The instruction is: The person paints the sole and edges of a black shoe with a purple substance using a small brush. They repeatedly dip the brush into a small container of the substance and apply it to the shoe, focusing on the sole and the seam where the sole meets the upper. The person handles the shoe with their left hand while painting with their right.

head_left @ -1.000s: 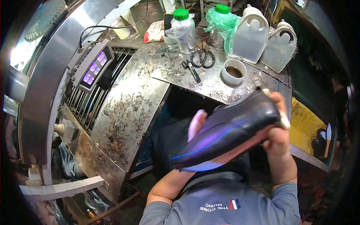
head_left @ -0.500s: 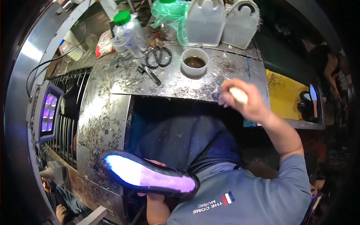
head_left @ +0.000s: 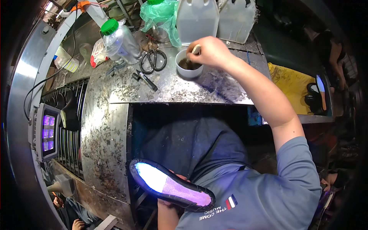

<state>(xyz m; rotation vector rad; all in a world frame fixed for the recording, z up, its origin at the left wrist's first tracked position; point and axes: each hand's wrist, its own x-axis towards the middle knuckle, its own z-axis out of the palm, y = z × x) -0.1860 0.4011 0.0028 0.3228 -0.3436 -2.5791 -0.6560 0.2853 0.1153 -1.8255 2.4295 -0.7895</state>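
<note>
Evidently the step in hand is a dip. The person's right hand point(head_left: 210, 52) is closed around a pale-handled tool point(head_left: 196, 49) — probably a brush, though its head is lost in the bowl — and points it down into a white bowl point(head_left: 188, 74) of dark liquid, which stands back from the front edge of the metal workbench point(head_left: 165, 92). The left hand point(head_left: 168, 203) grips a black shoe point(head_left: 170, 186) from beneath, digits showing on both sides; how tightly they curl cannot be told. The shoe lies sole up over the lap, just right of the inner edge of the workbench's left wing, its sole glowing white and violet.

To do this well, the person should probably load the tool lightly and wipe the excess on the bowl's inner rim, so nothing drips on the way across. Left fingers are best off the sole face, with the toe well clear of the workbench edge. The scissors point(head_left: 155, 60) and marker pen point(head_left: 148, 82) left of the bowl deserve a wide berth.
</note>
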